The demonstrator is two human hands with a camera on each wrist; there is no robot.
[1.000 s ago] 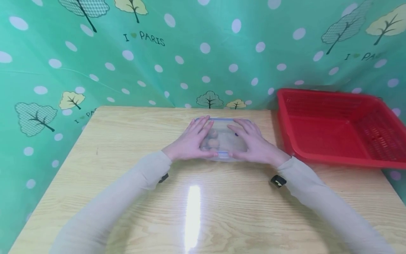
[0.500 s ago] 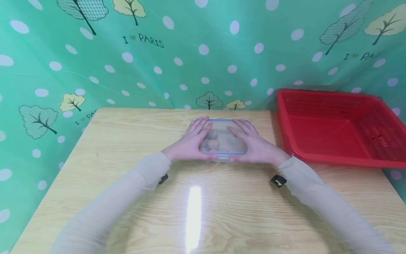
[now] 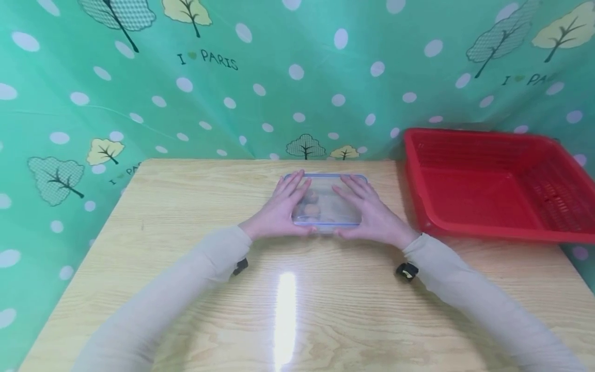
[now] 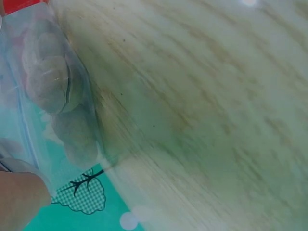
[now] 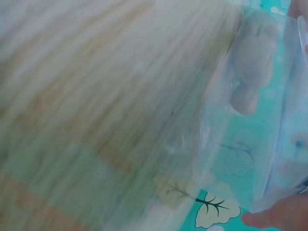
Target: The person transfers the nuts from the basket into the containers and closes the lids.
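A clear plastic food container [image 3: 325, 204] with a blue-edged lid lies near the table's far edge in the head view. Several round, brownish things [image 3: 311, 210] show through its left half; in the left wrist view these round things [image 4: 48, 84] sit against the clear wall. My left hand [image 3: 281, 209] holds the container's left side, thumb along the near edge and fingertips at the far edge. The right side is held the same way by my right hand [image 3: 372, 211], its fingers spread over the lid. A fingertip [image 5: 274, 216] shows at the lid's edge in the right wrist view.
A red plastic basket [image 3: 469, 201] stands at the right, close beside my right hand. Behind the wooden table [image 3: 195, 191] hangs a green dotted cloth [image 3: 260, 72]. A bright light reflection lies on the tabletop in front of the hands.
The near blue rim of the lid shows more fully between the thumbs than a second ago, and my right fingers have shifted slightly. The container stays in about the same place.
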